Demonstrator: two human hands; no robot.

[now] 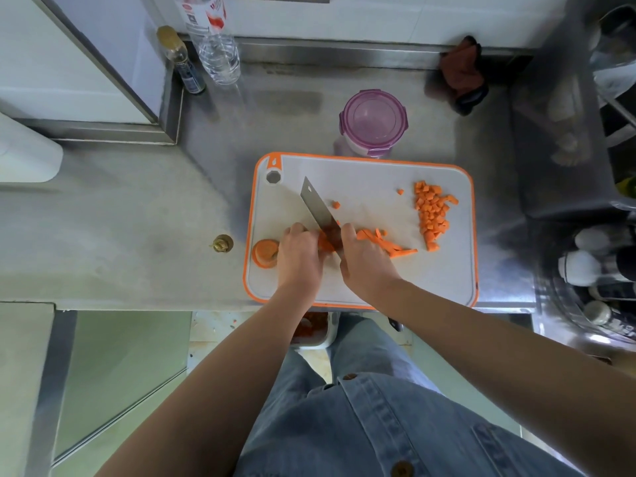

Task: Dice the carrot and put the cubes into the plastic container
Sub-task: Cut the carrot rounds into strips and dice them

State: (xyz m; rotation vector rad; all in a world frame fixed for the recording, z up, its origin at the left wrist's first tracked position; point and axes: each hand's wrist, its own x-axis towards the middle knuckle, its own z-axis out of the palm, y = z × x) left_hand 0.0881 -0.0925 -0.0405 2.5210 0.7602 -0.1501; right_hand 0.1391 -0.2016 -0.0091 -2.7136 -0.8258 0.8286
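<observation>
On the orange-rimmed white cutting board (361,280) my left hand (298,258) holds down a carrot piece (324,243) with curled fingers. My right hand (364,261) grips the handle of a cleaver (318,211), whose blade points away to the upper left and rests on that piece. Carrot strips (392,245) lie just right of the blade. A pile of carrot cubes (432,213) sits at the board's right side. A thick carrot stump (265,253) lies at the left edge. The plastic container (373,123), with its purple clip lid on, stands behind the board.
A water bottle (215,39) and a small dark bottle (184,63) stand at the back left. A dark red cloth (463,75) lies at the back right. A dish rack (585,132) and a round basket of jars (592,280) are on the right. A carrot top (223,243) lies on the steel counter left of the board.
</observation>
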